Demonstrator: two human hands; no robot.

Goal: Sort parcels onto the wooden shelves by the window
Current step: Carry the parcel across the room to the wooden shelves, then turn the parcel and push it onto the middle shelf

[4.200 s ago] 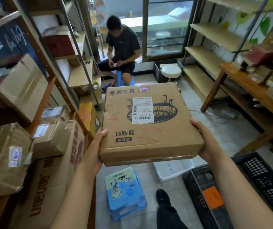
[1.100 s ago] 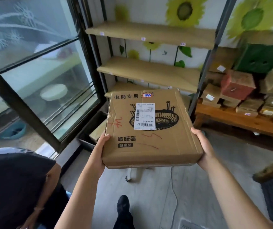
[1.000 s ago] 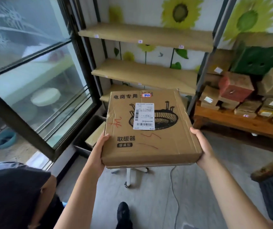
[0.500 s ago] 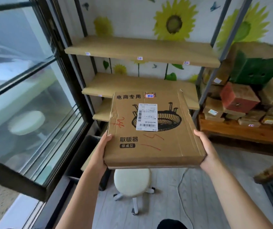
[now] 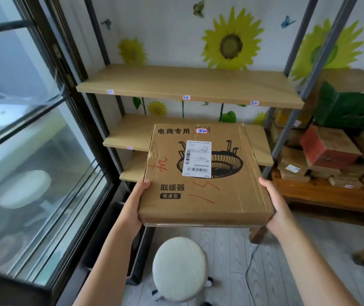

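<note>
sunflower wall [image 5: 231,44], grey plank floor [image 5: 227,250] — window [image 5: 33,151] left, white stool [image 5: 180,269].

Flat brown cardboard parcel [image 5: 205,173], held level w/ printed top up; white barcode label at centre over black basket drawing, red pen marks, tape along right edge; wooden shelves [image 5: 190,87] behind it, by window, three tiers, bare boards.

My flat cardboard parcel [image 5: 205,175] hides the middle shelf's [image 5: 130,135] right half at frame centre; the shelf-edge tags [image 5: 185,97] are too small to read (blurred parcels at right edge).
</note>
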